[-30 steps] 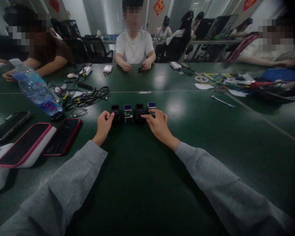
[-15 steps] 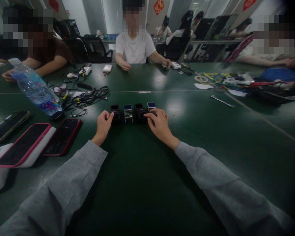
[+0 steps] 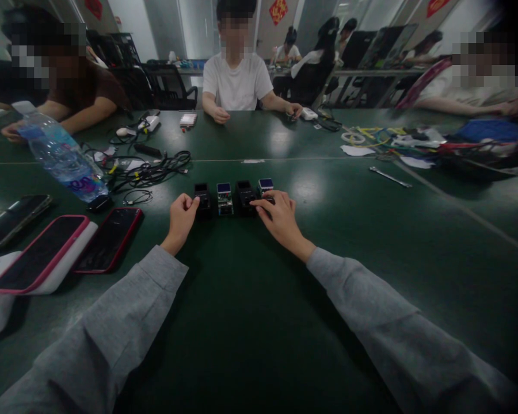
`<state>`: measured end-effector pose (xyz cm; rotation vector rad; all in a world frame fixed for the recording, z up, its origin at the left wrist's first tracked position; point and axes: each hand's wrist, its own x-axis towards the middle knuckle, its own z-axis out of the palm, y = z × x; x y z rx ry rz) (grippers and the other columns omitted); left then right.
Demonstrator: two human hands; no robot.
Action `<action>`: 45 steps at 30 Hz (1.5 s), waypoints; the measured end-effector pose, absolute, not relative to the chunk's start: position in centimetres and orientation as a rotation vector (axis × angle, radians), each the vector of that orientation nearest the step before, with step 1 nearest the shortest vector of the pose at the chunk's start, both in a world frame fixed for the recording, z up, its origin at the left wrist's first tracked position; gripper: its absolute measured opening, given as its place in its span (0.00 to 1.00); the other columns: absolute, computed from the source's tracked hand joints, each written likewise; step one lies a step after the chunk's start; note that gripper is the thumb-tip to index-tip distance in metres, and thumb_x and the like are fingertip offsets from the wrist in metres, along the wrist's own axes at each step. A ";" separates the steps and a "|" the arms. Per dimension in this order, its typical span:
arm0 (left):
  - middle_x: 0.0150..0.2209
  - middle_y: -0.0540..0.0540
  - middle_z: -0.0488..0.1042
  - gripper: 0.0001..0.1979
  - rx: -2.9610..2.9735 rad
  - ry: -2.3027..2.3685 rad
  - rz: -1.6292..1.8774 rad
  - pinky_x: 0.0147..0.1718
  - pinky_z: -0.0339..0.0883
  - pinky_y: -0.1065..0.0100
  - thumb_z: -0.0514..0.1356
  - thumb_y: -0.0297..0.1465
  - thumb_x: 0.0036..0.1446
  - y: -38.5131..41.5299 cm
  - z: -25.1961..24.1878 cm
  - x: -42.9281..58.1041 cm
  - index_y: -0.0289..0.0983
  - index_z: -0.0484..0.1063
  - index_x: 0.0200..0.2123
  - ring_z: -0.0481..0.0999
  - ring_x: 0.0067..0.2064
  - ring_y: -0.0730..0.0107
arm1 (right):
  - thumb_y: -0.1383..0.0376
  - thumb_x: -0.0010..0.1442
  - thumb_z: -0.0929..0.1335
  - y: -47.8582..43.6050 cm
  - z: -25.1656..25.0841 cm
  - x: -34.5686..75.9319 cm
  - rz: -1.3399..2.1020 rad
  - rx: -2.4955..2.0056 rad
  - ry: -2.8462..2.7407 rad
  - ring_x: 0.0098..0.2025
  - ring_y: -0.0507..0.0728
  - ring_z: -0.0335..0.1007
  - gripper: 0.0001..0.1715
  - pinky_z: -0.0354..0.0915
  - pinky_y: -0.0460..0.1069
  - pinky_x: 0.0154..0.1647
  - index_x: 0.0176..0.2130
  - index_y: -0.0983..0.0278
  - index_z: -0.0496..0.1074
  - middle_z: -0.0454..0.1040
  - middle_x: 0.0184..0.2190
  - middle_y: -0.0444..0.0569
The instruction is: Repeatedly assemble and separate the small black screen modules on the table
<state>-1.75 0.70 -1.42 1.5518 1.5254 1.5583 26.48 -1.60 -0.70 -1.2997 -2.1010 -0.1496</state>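
Four small screen devices would be a row, but I say several stand side by side on the dark green table (image 3: 242, 299). At its left end is a black-cased device (image 3: 202, 194); beside it lies a bare circuit board with a small screen (image 3: 224, 199). A second black-cased device (image 3: 244, 191) follows, then another small screen (image 3: 266, 184), partly covered by my right hand. Curled, my left hand (image 3: 183, 218) has its thumb against the left black device's edge; its inner fingers are hidden. My right hand (image 3: 282, 215) has fingers apart, the index fingertip at the second black device's front.
On the left lie phones (image 3: 112, 238), a tilted plastic water bottle (image 3: 64, 155) and tangled black cables (image 3: 155, 171). To the right are a wrench (image 3: 391, 177) and a pile of coloured wires (image 3: 384, 138). A person in a white shirt (image 3: 238, 80) sits opposite.
My right index fingertip has shifted slightly left across the second black device. My left hand and the row of devices look almost the same.
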 end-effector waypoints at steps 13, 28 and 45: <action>0.21 0.55 0.56 0.18 1.536 1.511 1.553 0.23 0.51 0.71 0.62 0.29 0.57 0.8 -1.5 -1.8 0.39 0.54 0.22 0.56 0.23 0.75 | 0.63 0.68 0.64 -1.3 -0.8 26.6 -0.184 -1.277 -2.114 0.54 0.63 0.60 0.16 0.57 0.58 0.49 0.53 0.49 0.73 0.67 0.51 0.49; 0.21 0.55 0.57 0.18 1.504 1.512 1.552 0.23 0.52 0.70 0.62 0.30 0.56 0.5 -1.1 -1.6 0.39 0.55 0.22 0.57 0.22 0.75 | 0.63 0.71 0.54 -1.4 -0.2 26.7 -0.004 -1.357 -1.802 0.53 0.63 0.61 0.20 0.60 0.60 0.50 0.56 0.54 0.66 0.68 0.51 0.50; 0.23 0.55 0.60 0.14 1.505 1.492 1.577 0.25 0.56 0.71 0.63 0.31 0.56 0.9 -1.6 -1.8 0.39 0.60 0.25 0.60 0.24 0.74 | 0.55 0.70 0.56 0.2 -2.0 27.4 0.168 -1.406 -1.757 0.50 0.64 0.63 0.21 0.63 0.62 0.50 0.49 0.60 0.73 0.65 0.47 0.55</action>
